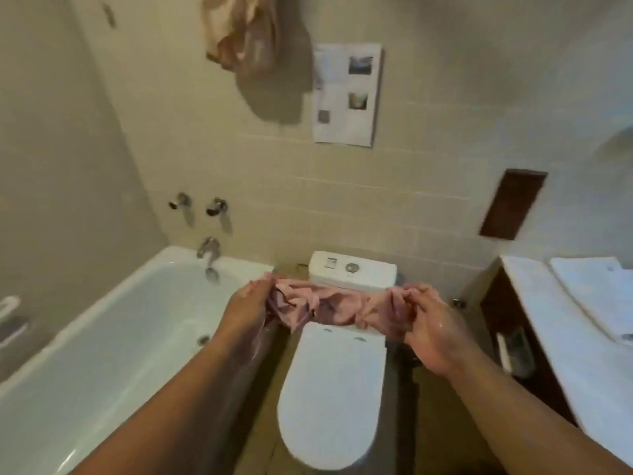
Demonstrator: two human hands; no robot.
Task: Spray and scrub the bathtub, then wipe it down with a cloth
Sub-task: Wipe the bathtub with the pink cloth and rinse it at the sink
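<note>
Crumpled pink cloth [325, 305] is gripped by left hand [248, 308] and right hand [433, 329] | stretched above closed white toilet [334, 399] | white bathtub [102, 337] at left

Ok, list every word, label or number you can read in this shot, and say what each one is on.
No text here can be read.
Paper sheet on the wall: small pictures and print, too blurred to read.
Sticker on the toilet cistern: too small and blurred to read.
Pink cloth held in both hands: no print shows.
</note>
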